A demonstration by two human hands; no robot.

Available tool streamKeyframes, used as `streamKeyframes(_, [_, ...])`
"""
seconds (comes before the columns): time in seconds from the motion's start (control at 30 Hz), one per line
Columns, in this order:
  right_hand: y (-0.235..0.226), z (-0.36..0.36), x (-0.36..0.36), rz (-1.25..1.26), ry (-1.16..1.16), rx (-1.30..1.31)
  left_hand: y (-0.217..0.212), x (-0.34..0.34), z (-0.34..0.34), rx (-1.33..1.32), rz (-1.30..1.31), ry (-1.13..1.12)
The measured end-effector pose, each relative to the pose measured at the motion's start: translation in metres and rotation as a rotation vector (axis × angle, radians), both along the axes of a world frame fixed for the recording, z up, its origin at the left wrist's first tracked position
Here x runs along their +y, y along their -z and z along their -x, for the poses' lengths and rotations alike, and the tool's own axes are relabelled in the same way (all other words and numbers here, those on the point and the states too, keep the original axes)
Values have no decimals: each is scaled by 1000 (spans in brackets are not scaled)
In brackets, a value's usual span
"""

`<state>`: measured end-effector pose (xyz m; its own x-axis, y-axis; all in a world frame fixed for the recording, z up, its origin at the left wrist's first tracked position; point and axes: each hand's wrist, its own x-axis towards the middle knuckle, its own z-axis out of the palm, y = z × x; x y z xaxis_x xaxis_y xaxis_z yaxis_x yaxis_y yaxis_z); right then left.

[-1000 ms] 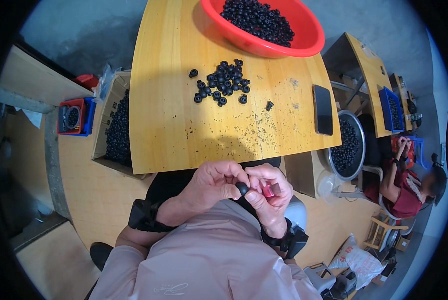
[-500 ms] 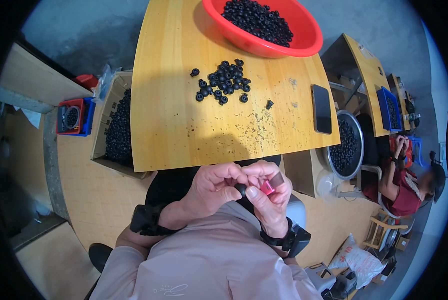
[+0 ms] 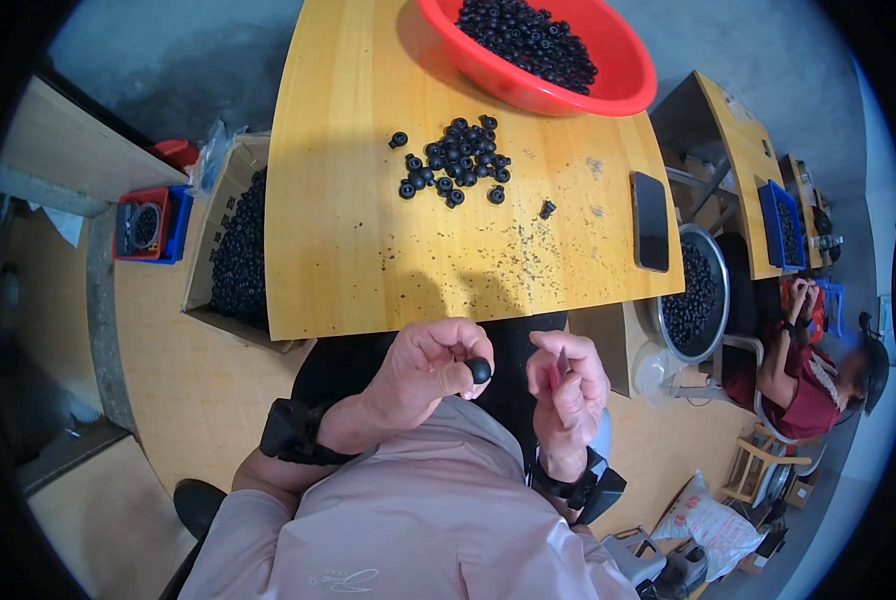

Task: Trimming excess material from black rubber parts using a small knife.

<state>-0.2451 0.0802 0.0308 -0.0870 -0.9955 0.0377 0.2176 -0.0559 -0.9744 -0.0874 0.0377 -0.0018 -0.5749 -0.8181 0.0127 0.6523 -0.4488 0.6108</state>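
My left hand (image 3: pixel 430 365) pinches a small black round rubber piece (image 3: pixel 479 370) between thumb and fingers, just below the near edge of the wooden table (image 3: pixel 348 240). My right hand (image 3: pixel 568 385) is closed around a small red tool (image 3: pixel 562 366), a short gap to the right of the black piece. On the table lies a loose pile of the same black pieces (image 3: pixel 456 160). Behind it stands a red basin (image 3: pixel 623 90) filled with more of them.
A black phone (image 3: pixel 651 220) lies at the table's right edge. A cardboard box of black pieces (image 3: pixel 236 250) sits on the floor at left, a metal bowl of them (image 3: pixel 696 295) at right. Another person (image 3: pixel 808 370) sits at the far right.
My two hands were pressed together over the black piece and red tool. Now they have parted, the left carrying the black piece, the right keeping the tool.
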Motion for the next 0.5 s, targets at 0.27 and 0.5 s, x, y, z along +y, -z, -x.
streamKeyframes(0.27, [-10,2,-7,239,-160,321,-4,-3,-1,-131,70,78])
streamKeyframes(0.5, [-1,-8,-13,320,-110,395,-1,1,2,4,-74,223])
